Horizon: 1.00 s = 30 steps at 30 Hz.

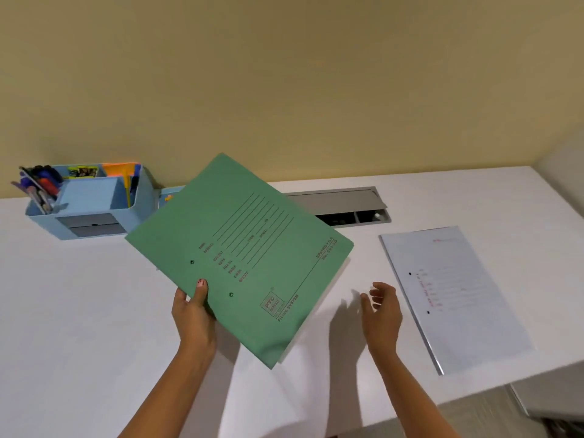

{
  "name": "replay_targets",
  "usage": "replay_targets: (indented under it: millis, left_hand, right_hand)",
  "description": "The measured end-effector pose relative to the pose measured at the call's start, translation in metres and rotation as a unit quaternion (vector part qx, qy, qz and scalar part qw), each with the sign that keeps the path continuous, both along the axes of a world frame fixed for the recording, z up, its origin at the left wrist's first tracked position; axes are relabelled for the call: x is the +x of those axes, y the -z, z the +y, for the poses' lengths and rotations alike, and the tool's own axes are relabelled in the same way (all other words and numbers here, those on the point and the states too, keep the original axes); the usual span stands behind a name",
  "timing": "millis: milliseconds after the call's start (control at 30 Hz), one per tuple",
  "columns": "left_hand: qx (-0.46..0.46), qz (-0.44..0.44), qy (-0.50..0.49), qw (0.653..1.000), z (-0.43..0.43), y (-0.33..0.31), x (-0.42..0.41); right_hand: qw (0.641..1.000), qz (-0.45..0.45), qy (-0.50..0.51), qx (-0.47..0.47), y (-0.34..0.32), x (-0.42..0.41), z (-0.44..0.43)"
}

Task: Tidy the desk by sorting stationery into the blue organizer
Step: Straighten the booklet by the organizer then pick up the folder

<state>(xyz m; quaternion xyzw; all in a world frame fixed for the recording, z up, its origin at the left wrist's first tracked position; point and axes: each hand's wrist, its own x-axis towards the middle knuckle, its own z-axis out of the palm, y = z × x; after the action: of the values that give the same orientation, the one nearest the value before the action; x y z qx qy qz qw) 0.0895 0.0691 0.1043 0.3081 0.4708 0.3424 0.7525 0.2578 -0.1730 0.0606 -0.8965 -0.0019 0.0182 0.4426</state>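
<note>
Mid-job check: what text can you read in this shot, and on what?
"PTC": boxed logo on the green folder that the left hand holds.
"FILING SYSTEM": folder, beside the logo.
"SPRING FILE": folder, right corner; the number under it is blurred.
Folder form labels: too small to read.
White file: red print too faint to read.
Organizer: nothing readable.

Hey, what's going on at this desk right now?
A person is tidying a white desk. Their left hand grips a green spring file by its edge, lifted off the desk, while the right hand hovers open and empty beside it. A white file lies flat at the right. The blue organizer at the back left holds pens.
</note>
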Motion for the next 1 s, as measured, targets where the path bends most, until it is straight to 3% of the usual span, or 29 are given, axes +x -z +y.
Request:
replay_targets:
  millis: [133,233,333,533,633,833,933,1000]
  left_hand:
    - [0.002,0.066,0.037,0.997,-0.032,0.012,0.03]
    - [0.016,0.114,0.046,0.992,-0.047,0.02,0.046]
    - [0.031,0.144,0.059,0.987,-0.058,0.026,0.059]
    - [0.058,0.175,0.087,0.979,-0.073,0.034,0.081]
    - [0.073,0.19,0.109,0.973,-0.079,0.037,0.089]
    - [0.085,0.185,0.156,0.966,-0.093,0.039,0.099]
    - [0.081,0.18,0.186,0.963,-0.101,0.041,0.106]
    - [0.071,0.173,0.212,0.959,-0.106,0.042,0.111]
  right_hand:
    - [0.981,-0.03,0.003,-0.19,0.016,0.05,-0.062]
    - [0.932,0.039,-0.049,-0.357,0.02,0.072,-0.096]
    - [0.908,0.092,-0.094,-0.398,0.023,0.078,-0.112]
    - [0.837,0.047,-0.149,-0.524,0.029,0.089,-0.121]
    - [0.839,0.048,-0.172,-0.514,0.02,0.096,-0.117]
    - [0.935,-0.021,-0.108,-0.338,-0.058,0.102,-0.098]
    - [0.934,-0.098,-0.127,-0.32,-0.086,0.087,-0.069]
    - [0.92,-0.081,-0.177,-0.34,-0.097,0.072,-0.045]
